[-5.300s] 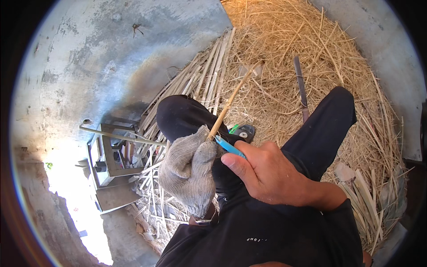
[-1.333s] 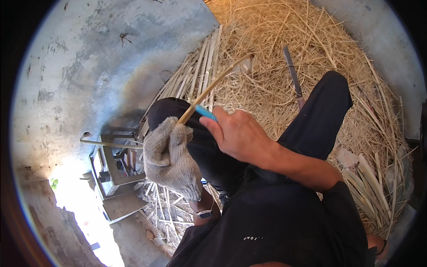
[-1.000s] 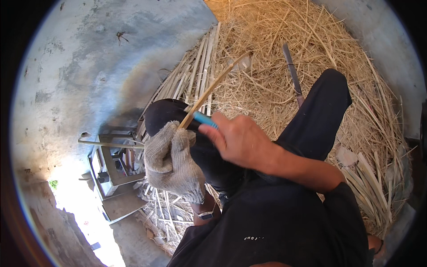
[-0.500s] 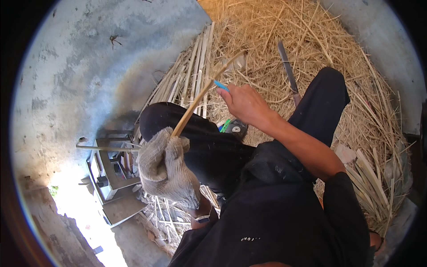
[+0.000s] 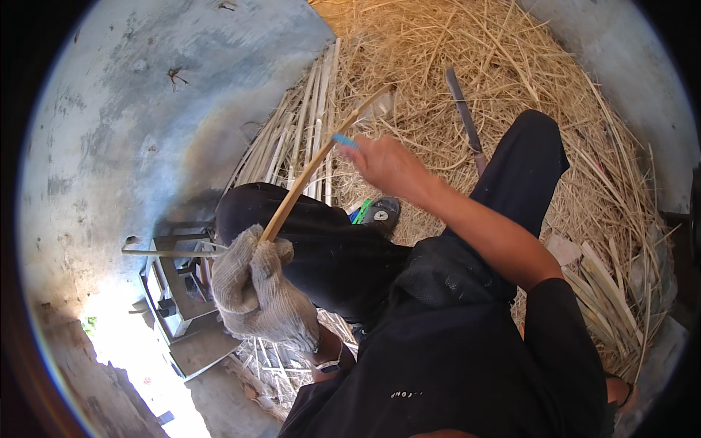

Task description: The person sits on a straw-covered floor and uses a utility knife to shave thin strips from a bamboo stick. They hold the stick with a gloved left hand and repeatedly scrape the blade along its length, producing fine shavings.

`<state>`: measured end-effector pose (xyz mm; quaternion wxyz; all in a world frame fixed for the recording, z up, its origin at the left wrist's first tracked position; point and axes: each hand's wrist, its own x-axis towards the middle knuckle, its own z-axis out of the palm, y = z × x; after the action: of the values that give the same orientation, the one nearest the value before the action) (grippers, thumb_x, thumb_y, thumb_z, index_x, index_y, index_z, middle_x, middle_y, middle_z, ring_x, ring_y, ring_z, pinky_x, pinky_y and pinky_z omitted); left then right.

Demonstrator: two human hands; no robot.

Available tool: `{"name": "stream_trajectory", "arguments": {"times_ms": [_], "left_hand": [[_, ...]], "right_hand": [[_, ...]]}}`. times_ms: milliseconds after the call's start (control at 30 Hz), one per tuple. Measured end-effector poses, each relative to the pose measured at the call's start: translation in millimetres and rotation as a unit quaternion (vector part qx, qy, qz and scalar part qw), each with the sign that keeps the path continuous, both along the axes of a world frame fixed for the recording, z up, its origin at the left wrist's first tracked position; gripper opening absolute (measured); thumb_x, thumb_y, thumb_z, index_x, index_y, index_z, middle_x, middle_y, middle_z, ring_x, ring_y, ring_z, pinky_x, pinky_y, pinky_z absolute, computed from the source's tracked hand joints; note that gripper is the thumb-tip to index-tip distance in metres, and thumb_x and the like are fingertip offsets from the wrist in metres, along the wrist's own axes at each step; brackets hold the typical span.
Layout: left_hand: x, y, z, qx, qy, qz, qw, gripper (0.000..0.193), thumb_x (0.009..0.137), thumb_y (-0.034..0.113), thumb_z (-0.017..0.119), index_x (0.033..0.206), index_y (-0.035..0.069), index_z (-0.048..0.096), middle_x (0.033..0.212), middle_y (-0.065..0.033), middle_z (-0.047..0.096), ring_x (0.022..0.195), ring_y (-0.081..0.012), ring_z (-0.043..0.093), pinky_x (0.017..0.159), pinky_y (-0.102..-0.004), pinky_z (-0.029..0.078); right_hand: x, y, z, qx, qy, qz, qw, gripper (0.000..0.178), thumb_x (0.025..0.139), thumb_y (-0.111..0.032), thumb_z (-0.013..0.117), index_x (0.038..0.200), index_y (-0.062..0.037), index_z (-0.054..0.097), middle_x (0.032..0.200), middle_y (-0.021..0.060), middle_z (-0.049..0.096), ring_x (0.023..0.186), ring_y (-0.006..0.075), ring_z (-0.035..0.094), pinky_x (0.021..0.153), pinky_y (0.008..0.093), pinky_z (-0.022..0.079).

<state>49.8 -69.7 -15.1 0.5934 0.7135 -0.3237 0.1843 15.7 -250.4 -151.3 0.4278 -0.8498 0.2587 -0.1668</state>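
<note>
My left hand point(image 5: 255, 292), in a thick grey knit glove, is closed round a long bamboo strip point(image 5: 296, 190). The strip slants up and away to the right, its far tip over the shavings. A thin strip point(image 5: 171, 253) also juts out to the left of the glove; whether it is the same piece I cannot tell. My bare right hand point(image 5: 387, 164) is closed on a small blue tool point(image 5: 345, 141), held against the strip's upper half. Most of the tool is hidden in the fingers, so its kind does not show.
A long-bladed knife point(image 5: 463, 109) lies on a heap of bamboo shavings point(image 5: 409, 55) beyond my right knee. Split bamboo strips point(image 5: 310, 109) lie along the left wall point(image 5: 146, 109). A dark sandal point(image 5: 381, 215) shows between my legs. A wooden shelf unit point(image 5: 190, 306) stands at lower left.
Both hands and the strip appear shifted left and slightly down, as the whole view has shifted too. My right hand with the blue tool is a little lower along the strip.
</note>
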Motion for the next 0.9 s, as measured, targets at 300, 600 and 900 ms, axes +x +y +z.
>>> {"name": "stream_trajectory", "arguments": {"times_ms": [300,600,900], "left_hand": [[15,-5,9,-0.028,0.023,0.039,0.999,0.012,0.089,-0.003,0.068,0.1,-0.007,0.064,0.092,-0.0222,0.071,0.064,-0.019,0.07,0.055,-0.0259,0.058],[8,-6,10,0.005,0.003,0.035,0.999,0.012,0.09,-0.001,0.069,0.099,-0.009,0.065,0.09,-0.0224,0.071,0.063,-0.0186,0.068,0.056,-0.0256,0.057],[6,-3,8,-0.036,0.033,-0.022,0.999,0.019,0.089,0.0,0.07,0.104,-0.01,0.064,0.091,-0.0234,0.071,0.062,-0.0197,0.066,0.054,-0.0252,0.054]], "right_hand": [[27,-43,-25,-0.052,0.118,-0.026,0.991,0.053,0.105,-0.044,0.044,0.098,0.002,0.069,0.089,0.0261,0.071,0.084,0.0447,0.069,0.076,0.0545,0.055],[38,-59,-65,-0.166,0.211,-0.08,0.96,0.032,0.099,-0.028,0.055,0.097,-0.0015,0.072,0.087,0.0206,0.073,0.08,0.0372,0.073,0.066,0.0472,0.059],[-66,-121,-90,-0.155,0.3,-0.134,0.932,0.032,0.102,-0.027,0.052,0.103,-0.0006,0.07,0.089,0.0144,0.073,0.086,0.0341,0.072,0.07,0.0453,0.058]]}}
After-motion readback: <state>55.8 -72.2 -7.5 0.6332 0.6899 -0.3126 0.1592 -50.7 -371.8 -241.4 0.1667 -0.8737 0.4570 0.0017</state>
